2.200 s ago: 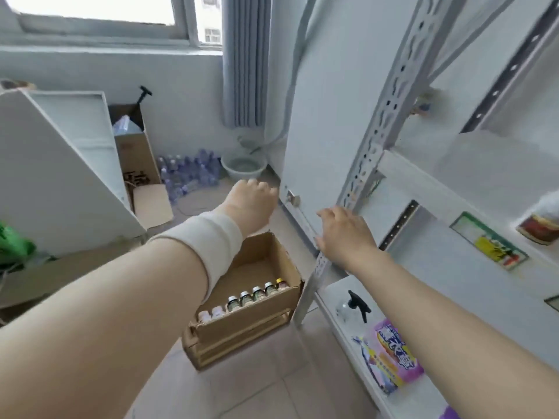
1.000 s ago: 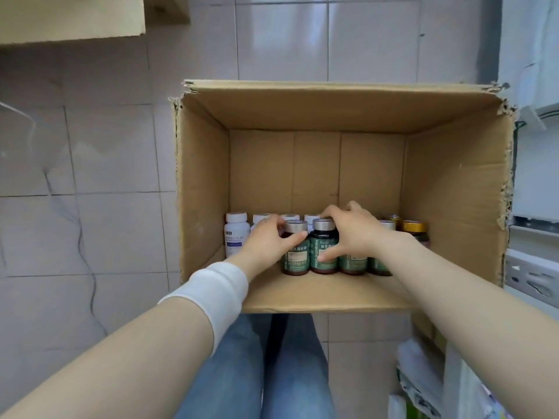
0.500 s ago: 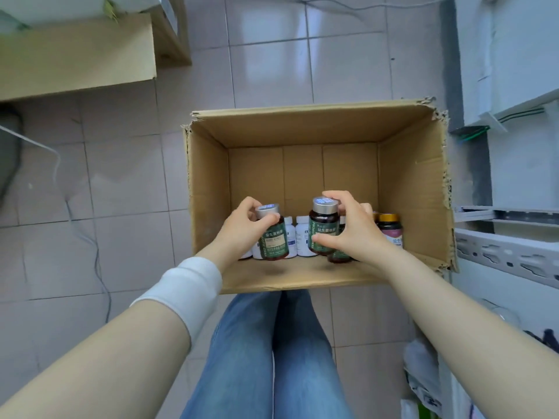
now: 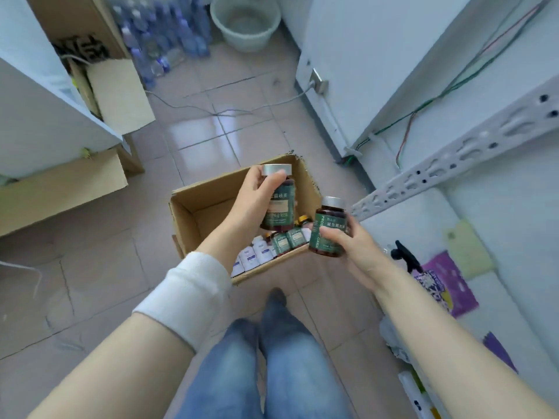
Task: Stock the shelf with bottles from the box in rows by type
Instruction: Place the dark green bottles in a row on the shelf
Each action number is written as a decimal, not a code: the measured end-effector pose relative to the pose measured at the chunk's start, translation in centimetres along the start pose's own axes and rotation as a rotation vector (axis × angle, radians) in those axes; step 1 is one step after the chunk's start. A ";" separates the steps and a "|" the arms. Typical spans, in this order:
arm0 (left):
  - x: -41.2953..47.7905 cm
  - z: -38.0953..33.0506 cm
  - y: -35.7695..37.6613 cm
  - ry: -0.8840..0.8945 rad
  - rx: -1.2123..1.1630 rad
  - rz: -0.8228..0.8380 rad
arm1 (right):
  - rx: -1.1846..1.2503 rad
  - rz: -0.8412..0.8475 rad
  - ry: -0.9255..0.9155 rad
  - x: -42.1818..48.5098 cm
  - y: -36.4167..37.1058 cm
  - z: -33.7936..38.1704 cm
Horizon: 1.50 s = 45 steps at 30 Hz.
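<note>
My left hand [image 4: 252, 196] grips a brown bottle with a green label and silver cap [image 4: 279, 204], held upright above the cardboard box [image 4: 193, 207]. A second green-label bottle [image 4: 328, 228] sits in my right hand [image 4: 348, 243], just right of the box. Along the box's near side stand white bottles [image 4: 252, 260], more green-label bottles [image 4: 287, 240] and a gold-capped one [image 4: 303, 220]. The white shelf [image 4: 423, 216] with its perforated metal upright [image 4: 453, 158] is on the right.
A black-trigger spray bottle [image 4: 403, 258] and purple packets [image 4: 444, 282] lie on the lower shelf. A pale basin [image 4: 245, 22], water bottles [image 4: 163, 40] and open cartons [image 4: 99, 74] stand on the tiled floor beyond. A cable [image 4: 230, 111] crosses the tiles. My jeans-clad legs [image 4: 266, 358] are below.
Both hands have lifted their green-label bottles out of the box and toward me. The view has swung up and back, so the floor and the shelf on the right show.
</note>
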State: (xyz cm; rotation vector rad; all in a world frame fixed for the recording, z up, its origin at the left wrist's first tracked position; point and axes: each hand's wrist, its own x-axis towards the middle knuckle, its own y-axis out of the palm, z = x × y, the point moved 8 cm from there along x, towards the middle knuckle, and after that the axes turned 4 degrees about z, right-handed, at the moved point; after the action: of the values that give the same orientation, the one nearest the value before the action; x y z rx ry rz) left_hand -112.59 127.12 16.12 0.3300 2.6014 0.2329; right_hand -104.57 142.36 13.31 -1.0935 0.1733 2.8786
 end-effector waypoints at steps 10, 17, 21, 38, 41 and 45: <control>-13.0 -7.8 17.8 0.144 0.124 0.551 | 0.261 -0.352 -0.284 -21.5 -6.5 1.0; -27.3 -9.7 32.9 0.295 0.206 0.877 | 0.269 -0.610 -0.468 -40.3 -13.8 -1.5; -37.2 -7.9 41.7 0.362 0.247 1.042 | 0.226 -0.710 -0.557 -51.8 -18.3 -4.9; -67.9 5.1 72.0 0.439 0.480 1.543 | 0.403 -1.143 -0.781 -86.7 -36.4 -18.0; -69.2 6.3 77.1 0.491 0.539 1.574 | 0.330 -1.237 -0.719 -89.5 -40.0 -18.5; -68.5 7.7 84.6 0.536 0.613 1.569 | 0.246 -1.300 -0.633 -91.7 -46.1 -18.1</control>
State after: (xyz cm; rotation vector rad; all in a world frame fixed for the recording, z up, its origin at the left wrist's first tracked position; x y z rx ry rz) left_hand -34.99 189.94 60.10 2.7301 2.1163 -0.0026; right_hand -19.81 184.61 56.90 -0.0542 -0.1652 1.7679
